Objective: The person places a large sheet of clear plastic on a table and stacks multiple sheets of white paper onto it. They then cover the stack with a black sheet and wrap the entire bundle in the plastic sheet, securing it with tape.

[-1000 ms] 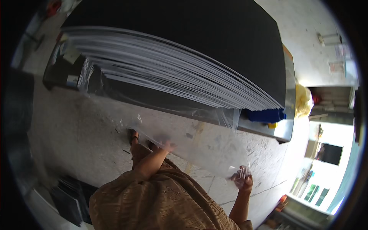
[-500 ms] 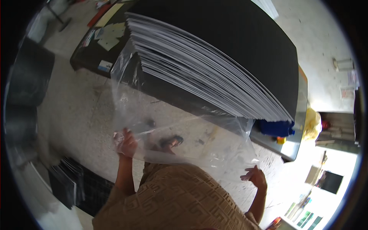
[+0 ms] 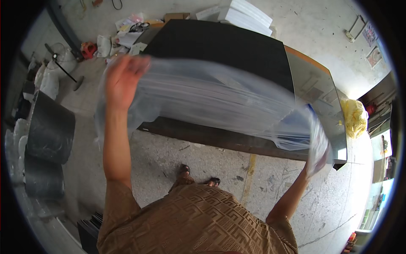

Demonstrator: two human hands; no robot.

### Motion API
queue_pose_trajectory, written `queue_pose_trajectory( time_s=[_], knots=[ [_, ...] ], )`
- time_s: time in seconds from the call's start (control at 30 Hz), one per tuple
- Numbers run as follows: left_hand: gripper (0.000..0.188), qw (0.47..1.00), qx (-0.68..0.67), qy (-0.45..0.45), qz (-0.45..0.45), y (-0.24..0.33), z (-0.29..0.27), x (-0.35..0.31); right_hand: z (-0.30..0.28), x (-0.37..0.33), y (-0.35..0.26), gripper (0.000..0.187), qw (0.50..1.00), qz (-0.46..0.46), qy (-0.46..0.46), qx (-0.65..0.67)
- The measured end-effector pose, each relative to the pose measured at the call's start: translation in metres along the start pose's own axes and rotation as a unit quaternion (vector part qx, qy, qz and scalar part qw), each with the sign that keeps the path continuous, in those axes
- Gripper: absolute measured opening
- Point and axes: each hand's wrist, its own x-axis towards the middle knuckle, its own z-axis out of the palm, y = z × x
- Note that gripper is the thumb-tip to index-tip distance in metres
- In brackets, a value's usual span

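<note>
A clear plastic sheet [image 3: 203,80] spans between my two raised hands and drapes over the near side of a tall stack of sheets. The stack's black top [image 3: 220,44] shows beyond the film's far edge, while its pale layered edges are seen only through the plastic. My left hand [image 3: 124,82], blurred at the fingertips, is closed on the film's far left corner. At the right end, my right hand [image 3: 321,160] is partly hidden behind bunched film, its fingers closed on it. Something blue [image 3: 311,109] shows beside the stack, partly behind the plastic.
The stack rests on a dark table [image 3: 237,149] with a glossy right end. White sheets [image 3: 247,17] lie behind it, and a yellow plastic bag [image 3: 355,118] sits at the right. Dark rolls [image 3: 50,127] and a fan [image 3: 61,55] stand at the left.
Both hands have risen and moved forward from near my waist, carrying the plastic up over the stack's near side toward its top. My view has also shifted.
</note>
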Motion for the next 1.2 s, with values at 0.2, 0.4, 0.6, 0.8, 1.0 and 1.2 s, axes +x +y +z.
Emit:
queue_pose_trajectory(
  time_s=[0.2, 0.4, 0.6, 0.8, 1.0, 1.2],
  knots=[
    [0.021, 0.986, 0.133, 0.018, -0.102, -0.060, -0.029, 0.123, 0.027, 0.083, -0.001, 0.053, 0.877, 0.180, 0.153, 0.419],
    [0.019, 0.967, 0.150, -0.052, -0.198, -0.095, -0.057, 0.148, 0.185, 0.023, -0.129, 0.048, 0.947, 0.217, -0.061, 0.230],
    [0.021, 0.959, 0.095, -0.103, -0.248, -0.084, -0.070, 0.150, 0.288, 0.044, -0.192, 0.024, 0.946, -0.061, -0.132, -0.290],
    [0.037, 0.887, 0.353, -0.278, -0.110, -0.060, -0.074, 0.145, 0.325, 0.127, -0.092, 0.052, 0.769, -0.122, -0.437, -0.451],
    [0.060, 0.683, 0.706, -0.186, 0.012, 0.001, -0.113, 0.118, 0.318, 0.142, -0.056, 0.073, 0.772, -0.098, -0.393, -0.490],
    [0.036, 0.652, 0.532, -0.340, -0.420, 0.061, -0.209, 0.202, 0.321, 0.138, -0.060, 0.073, 0.749, -0.079, -0.411, -0.513]
  ],
)
